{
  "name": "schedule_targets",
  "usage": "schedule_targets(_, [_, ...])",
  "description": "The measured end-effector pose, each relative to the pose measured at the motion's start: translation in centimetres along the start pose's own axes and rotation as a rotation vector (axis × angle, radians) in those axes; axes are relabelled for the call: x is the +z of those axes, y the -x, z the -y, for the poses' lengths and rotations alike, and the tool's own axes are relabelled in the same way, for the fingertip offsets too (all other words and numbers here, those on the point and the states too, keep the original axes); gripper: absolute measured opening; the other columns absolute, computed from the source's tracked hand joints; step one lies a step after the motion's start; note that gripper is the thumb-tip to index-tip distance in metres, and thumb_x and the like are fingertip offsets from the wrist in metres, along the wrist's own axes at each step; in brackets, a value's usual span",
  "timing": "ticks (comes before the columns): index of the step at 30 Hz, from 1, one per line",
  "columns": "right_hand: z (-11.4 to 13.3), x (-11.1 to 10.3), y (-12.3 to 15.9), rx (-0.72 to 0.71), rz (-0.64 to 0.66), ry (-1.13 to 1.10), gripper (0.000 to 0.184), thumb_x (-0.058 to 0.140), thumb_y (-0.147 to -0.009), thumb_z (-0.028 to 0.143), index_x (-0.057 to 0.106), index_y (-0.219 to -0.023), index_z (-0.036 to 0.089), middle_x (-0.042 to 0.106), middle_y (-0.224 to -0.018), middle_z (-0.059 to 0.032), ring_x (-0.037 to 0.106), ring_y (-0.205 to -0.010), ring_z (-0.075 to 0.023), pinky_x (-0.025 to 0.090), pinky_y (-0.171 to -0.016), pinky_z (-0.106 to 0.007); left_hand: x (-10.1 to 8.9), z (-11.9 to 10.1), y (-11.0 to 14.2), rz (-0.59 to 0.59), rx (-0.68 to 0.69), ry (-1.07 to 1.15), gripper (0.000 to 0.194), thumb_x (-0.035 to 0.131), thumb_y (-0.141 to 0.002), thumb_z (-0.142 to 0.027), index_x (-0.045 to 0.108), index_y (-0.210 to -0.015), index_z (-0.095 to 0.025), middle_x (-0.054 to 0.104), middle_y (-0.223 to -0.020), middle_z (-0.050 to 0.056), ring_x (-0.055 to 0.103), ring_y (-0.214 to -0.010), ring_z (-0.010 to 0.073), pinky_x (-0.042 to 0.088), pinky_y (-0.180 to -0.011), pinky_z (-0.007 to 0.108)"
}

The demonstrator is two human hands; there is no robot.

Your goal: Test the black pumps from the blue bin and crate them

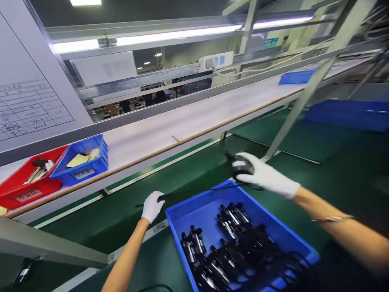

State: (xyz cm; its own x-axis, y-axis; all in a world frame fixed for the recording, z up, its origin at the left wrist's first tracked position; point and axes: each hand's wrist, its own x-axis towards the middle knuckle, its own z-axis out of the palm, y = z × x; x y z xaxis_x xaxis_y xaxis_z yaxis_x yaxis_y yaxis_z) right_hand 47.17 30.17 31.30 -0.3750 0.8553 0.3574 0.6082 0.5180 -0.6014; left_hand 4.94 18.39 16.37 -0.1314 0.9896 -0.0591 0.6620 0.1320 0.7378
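Note:
White gloves cover both hands. My right hand [261,172] is closed around a black cylindrical device [238,164] with a pale label, raised above the far right edge of a blue bin [197,199]. A thin black cable [220,187] runs from near that device toward my left hand [152,207]. The fingers of my left hand are pinched on the cable's thicker black end [162,198], left of the bin. Inside the bin lie several similar black devices [231,225] in rows, with loops of cable [291,261] at the near right.
A red bin [57,184] and a small blue bin [105,158] with odds and ends stand on the white shelf [194,121]. A slanted metal post [288,109] rises at right. A paper sheet [30,81] hangs at left. The green bench surface [146,251] surrounds the bin.

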Motion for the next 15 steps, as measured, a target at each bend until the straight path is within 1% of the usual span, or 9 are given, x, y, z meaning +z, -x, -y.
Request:
schedule_targets(2, [-0.1,9.2,-3.6,0.028,0.140,0.040,0.069,0.068,-0.088,0.052,0.044,-0.142,0.017,0.067,-0.118,-0.0123,0.069,-0.099,-0.0256,0.056,-0.091,-0.049,-0.7,3.4,-2.1,-0.071,-0.034,-0.123,0.039,0.061,-0.095,-0.037,0.058,-0.129,-0.020,0.053,-0.142,0.011,0.054,-0.126,0.0291,0.046,-0.105,0.055])
schedule_targets(4, [0.7,17.7,-6.7,0.019,0.260,0.072,0.051,0.064,-0.095,0.042,0.051,-0.138,0.017,0.067,-0.118,-0.0093,0.068,-0.096,-0.0217,0.058,-0.087,-0.044,-0.1,6.6,-3.2,-0.086,-0.082,-0.207,0.039,0.062,-0.094,-0.037,0.059,-0.128,-0.019,0.056,-0.140,0.011,0.056,-0.124,0.0289,0.047,-0.104,0.055])
schedule_targets(6, [1.7,24.8,-8.9,0.003,0.346,0.109,0.043,0.063,-0.097,0.037,0.055,-0.134,0.017,0.065,-0.122,-0.0093,0.067,-0.100,-0.0215,0.058,-0.086,-0.042,1.3,9.4,-3.1,-0.103,-0.153,-0.241,0.039,0.063,-0.094,-0.037,0.059,-0.127,-0.018,0.058,-0.137,0.011,0.058,-0.123,0.0285,0.047,-0.105,0.056])
schedule_targets(7, [2.3,27.8,-9.7,-0.001,0.382,0.130,0.042,0.063,-0.097,0.036,0.055,-0.134,0.017,0.063,-0.125,-0.0097,0.067,-0.102,-0.0221,0.058,-0.087,-0.043,2.2,10.6,-2.5,-0.120,-0.194,-0.235,0.039,0.063,-0.094,-0.037,0.060,-0.127,-0.018,0.058,-0.138,0.011,0.057,-0.125,0.0290,0.045,-0.107,0.057])
schedule_targets(9, [3.2,32.8,-10.6,-0.003,0.448,0.178,0.042,0.063,-0.097,0.035,0.055,-0.135,0.018,0.061,-0.130,-0.0105,0.066,-0.106,-0.0234,0.058,-0.089,-0.044,4.0,12.4,-0.5,-0.177,-0.274,-0.177,0.043,0.064,-0.092,-0.036,0.059,-0.129,-0.017,0.056,-0.143,0.014,0.051,-0.133,0.0324,0.037,-0.113,0.059])
schedule_targets(11, [3.8,36.5,-10.7,-0.005,0.513,0.221,0.043,0.064,-0.097,0.034,0.054,-0.137,0.018,0.059,-0.134,-0.0110,0.065,-0.109,-0.0244,0.057,-0.091,-0.046,5.6,13.1,2.3,-0.256,-0.344,-0.072,0.048,0.062,-0.090,-0.035,0.058,-0.133,-0.013,0.048,-0.151,0.020,0.040,-0.143,0.0379,0.029,-0.119,0.057])
schedule_targets(13, [4.2,39.2,-10.3,-0.004,0.584,0.256,0.043,0.064,-0.097,0.033,0.054,-0.137,0.018,0.058,-0.135,-0.0111,0.064,-0.111,-0.0248,0.057,-0.092,-0.046,7.2,12.6,5.3,-0.319,-0.404,0.058,0.051,0.054,-0.093,-0.037,0.054,-0.138,-0.012,0.043,-0.154,0.023,0.035,-0.146,0.0403,0.026,-0.120,0.057])
schedule_targets(14, [4.4,40.1,-10.1,0.004,0.620,0.273,0.042,0.064,-0.097,0.032,0.055,-0.136,0.018,0.058,-0.135,-0.0110,0.064,-0.111,-0.0248,0.057,-0.092,-0.046,7.9,11.9,6.7,-0.318,-0.421,0.136,0.050,0.051,-0.095,-0.039,0.054,-0.139,-0.015,0.044,-0.153,0.022,0.037,-0.145,0.0392,0.028,-0.120,0.057])
schedule_targets(15, [4.6,40.9,-10.0,0.018,0.656,0.289,0.041,0.064,-0.097,0.032,0.055,-0.135,0.018,0.059,-0.134,-0.0109,0.064,-0.111,-0.0246,0.057,-0.092,-0.046,8.7,10.9,8.0,-0.285,-0.422,0.226,0.047,0.052,-0.096,-0.041,0.054,-0.138,-0.019,0.048,-0.151,0.019,0.043,-0.141,0.0360,0.033,-0.117,0.056])
